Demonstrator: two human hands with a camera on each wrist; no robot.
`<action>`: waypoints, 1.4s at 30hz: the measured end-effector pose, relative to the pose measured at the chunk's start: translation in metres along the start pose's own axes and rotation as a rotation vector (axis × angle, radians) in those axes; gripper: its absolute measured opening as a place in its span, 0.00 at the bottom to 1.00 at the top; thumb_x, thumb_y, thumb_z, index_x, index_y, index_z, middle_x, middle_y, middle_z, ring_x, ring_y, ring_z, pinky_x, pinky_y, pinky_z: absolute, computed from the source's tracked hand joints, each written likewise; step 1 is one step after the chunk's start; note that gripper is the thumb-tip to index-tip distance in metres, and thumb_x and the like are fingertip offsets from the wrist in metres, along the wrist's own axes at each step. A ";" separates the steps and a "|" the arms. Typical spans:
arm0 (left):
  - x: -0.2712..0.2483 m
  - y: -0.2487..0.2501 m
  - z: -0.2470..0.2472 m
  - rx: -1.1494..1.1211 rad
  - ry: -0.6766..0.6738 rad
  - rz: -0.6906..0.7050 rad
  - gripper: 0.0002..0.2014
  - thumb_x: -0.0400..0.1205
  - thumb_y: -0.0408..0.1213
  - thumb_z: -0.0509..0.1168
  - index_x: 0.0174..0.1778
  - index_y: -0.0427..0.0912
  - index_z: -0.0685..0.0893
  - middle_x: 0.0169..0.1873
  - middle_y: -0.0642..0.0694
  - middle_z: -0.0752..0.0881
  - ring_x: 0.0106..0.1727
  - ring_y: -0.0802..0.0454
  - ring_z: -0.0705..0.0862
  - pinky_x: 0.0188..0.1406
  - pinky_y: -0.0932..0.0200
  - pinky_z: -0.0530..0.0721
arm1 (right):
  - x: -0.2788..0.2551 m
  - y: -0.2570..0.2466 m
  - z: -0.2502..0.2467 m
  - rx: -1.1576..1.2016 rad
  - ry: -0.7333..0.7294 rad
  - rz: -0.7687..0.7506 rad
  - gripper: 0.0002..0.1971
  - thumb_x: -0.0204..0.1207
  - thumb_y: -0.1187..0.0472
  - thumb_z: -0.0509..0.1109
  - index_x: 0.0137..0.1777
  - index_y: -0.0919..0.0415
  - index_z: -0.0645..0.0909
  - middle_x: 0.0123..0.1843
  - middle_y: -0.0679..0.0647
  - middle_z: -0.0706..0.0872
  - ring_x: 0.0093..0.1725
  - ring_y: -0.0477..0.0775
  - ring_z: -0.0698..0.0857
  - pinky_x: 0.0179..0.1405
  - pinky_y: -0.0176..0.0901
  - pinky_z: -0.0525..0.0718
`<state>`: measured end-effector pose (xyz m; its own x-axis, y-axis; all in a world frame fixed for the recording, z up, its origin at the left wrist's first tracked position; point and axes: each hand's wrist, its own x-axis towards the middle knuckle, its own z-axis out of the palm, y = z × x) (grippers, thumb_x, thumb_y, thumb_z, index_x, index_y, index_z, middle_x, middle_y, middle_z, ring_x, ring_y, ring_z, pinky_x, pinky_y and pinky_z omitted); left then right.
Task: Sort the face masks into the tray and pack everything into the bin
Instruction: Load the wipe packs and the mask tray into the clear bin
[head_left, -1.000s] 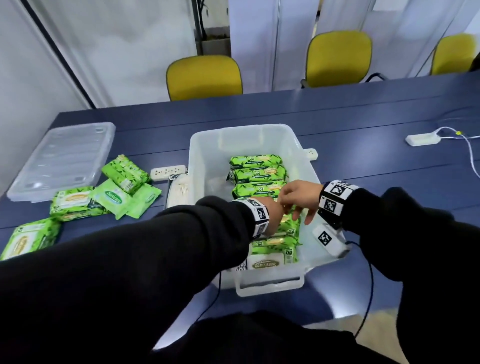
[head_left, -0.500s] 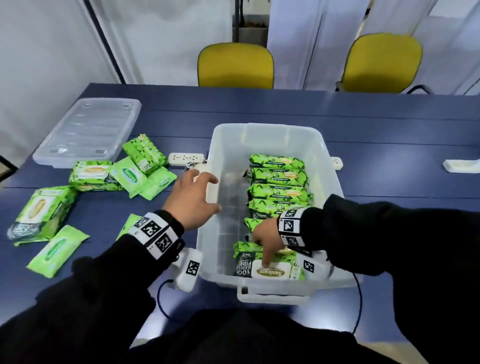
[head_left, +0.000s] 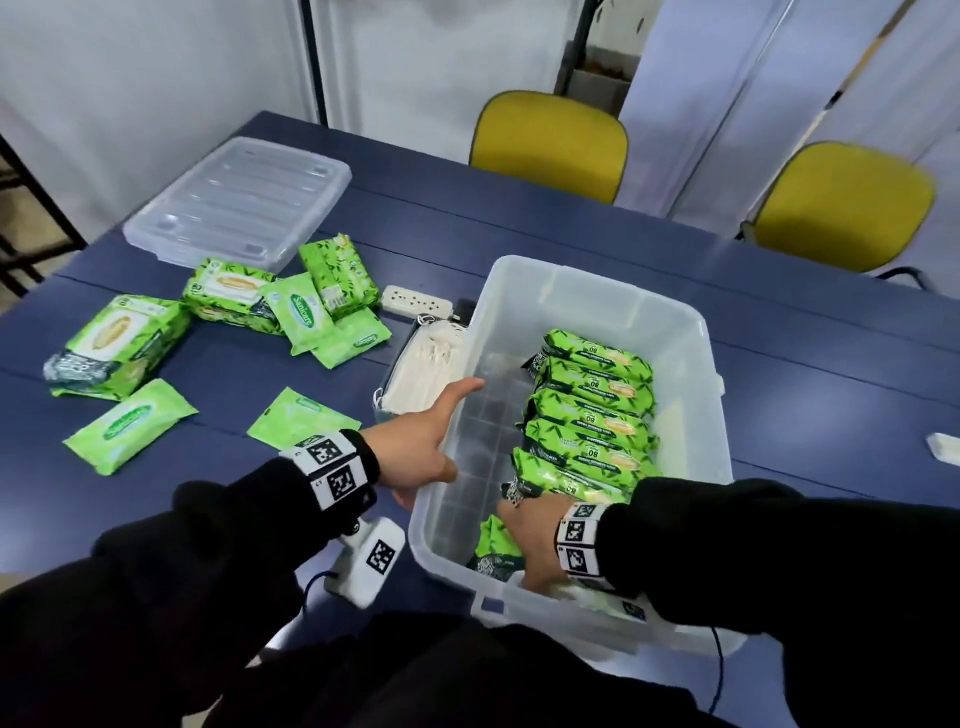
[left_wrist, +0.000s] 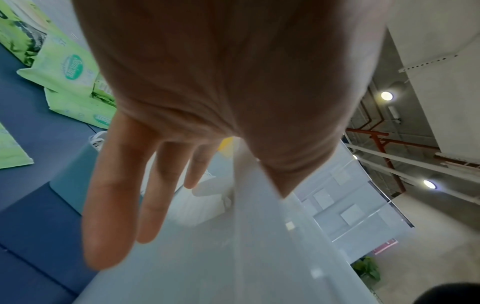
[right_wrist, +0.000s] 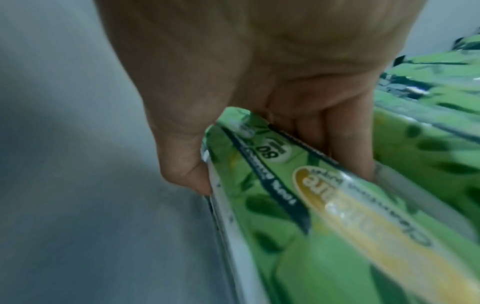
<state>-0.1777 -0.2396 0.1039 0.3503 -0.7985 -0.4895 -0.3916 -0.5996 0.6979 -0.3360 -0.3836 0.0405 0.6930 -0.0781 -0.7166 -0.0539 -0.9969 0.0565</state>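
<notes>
The clear bin (head_left: 696, 332) sits on the blue table (head_left: 779, 312) with its long axis running away from the person, and a row of green wipe packs (head_left: 592, 415) stands on edge along its right half, each pack lying crosswise to the bin. The right hand (head_left: 535, 540) reaches down into the near end and clamps one pack (right_wrist: 298, 195) between thumb and fingers; its label reads "80" (the gold brand oval is too blurred to read). The left hand (head_left: 426, 447) rests on the bin's left rim, fingers straight down the outer wall and thumb along the top edge. Just beyond its thumb, a stack of white face masks (head_left: 426, 369) lies against the bin's outside. Loose green packs (head_left: 296, 312), some marked "Sanicare", lie scattered farther left, near the clear lid (head_left: 244, 197).
</notes>
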 end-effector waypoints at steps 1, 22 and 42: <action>-0.001 0.001 -0.001 0.008 -0.007 -0.007 0.51 0.83 0.29 0.69 0.84 0.73 0.42 0.28 0.37 0.82 0.21 0.43 0.83 0.22 0.51 0.88 | -0.004 0.005 0.001 -0.023 0.014 0.000 0.37 0.65 0.41 0.83 0.65 0.59 0.70 0.38 0.52 0.79 0.40 0.58 0.85 0.40 0.54 0.90; -0.004 0.013 0.002 0.143 -0.047 -0.031 0.49 0.82 0.30 0.65 0.86 0.65 0.39 0.25 0.41 0.82 0.13 0.51 0.79 0.29 0.39 0.92 | 0.016 0.010 0.006 -0.575 -0.019 -0.082 0.16 0.86 0.48 0.68 0.66 0.57 0.82 0.46 0.55 0.87 0.56 0.60 0.84 0.75 0.58 0.68; 0.001 0.015 0.007 0.165 -0.041 -0.057 0.48 0.83 0.30 0.65 0.85 0.66 0.38 0.27 0.38 0.84 0.14 0.49 0.79 0.22 0.49 0.87 | -0.014 0.044 0.013 0.714 -0.656 0.173 0.26 0.88 0.48 0.62 0.80 0.62 0.74 0.57 0.61 0.88 0.46 0.60 0.87 0.51 0.61 0.90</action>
<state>-0.1887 -0.2496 0.1101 0.3425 -0.7625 -0.5490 -0.5072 -0.6419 0.5751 -0.3573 -0.4262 0.0445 0.1100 0.0069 -0.9939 -0.6882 -0.7210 -0.0812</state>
